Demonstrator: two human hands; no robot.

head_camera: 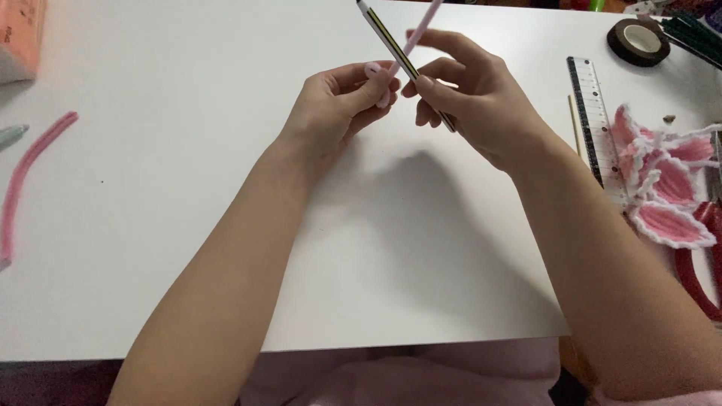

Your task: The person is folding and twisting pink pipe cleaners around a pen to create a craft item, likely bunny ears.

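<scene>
Pink cloth (391, 376) lies nearest to the camera, at the bottom edge under the white board (226, 225), and both bare forearms go up from there over the board. Near the top middle the left hand (335, 105) is curled, and its thumb and fingers are pressed together around the lower end of a pale pink pipe cleaner (412, 37), whose tip shows just above the thumb. Just beside it, the right hand (470, 94) pinches a pencil (391, 41) with dark and yellow stripes; the thumb and middle fingers close on the lower part, and the forefinger is stretched out toward the upper left, over the pipe cleaner. From the right hand the pencil goes up to the left, past the top edge of the picture. Between the two hands the pipe cleaner crosses the pencil and touches it, then goes up to the right. On the far left of the board lies a second, stronger pink pipe cleaner (22, 180), well apart from the hands. On the right, beside the board, there is a clear ruler (594, 128), a thin wooden stick (575, 124), a roll of brown tape (639, 41), and pink and white ear shapes (665, 188) made of pipe cleaners, with a red hoop (696, 278) below them.
</scene>
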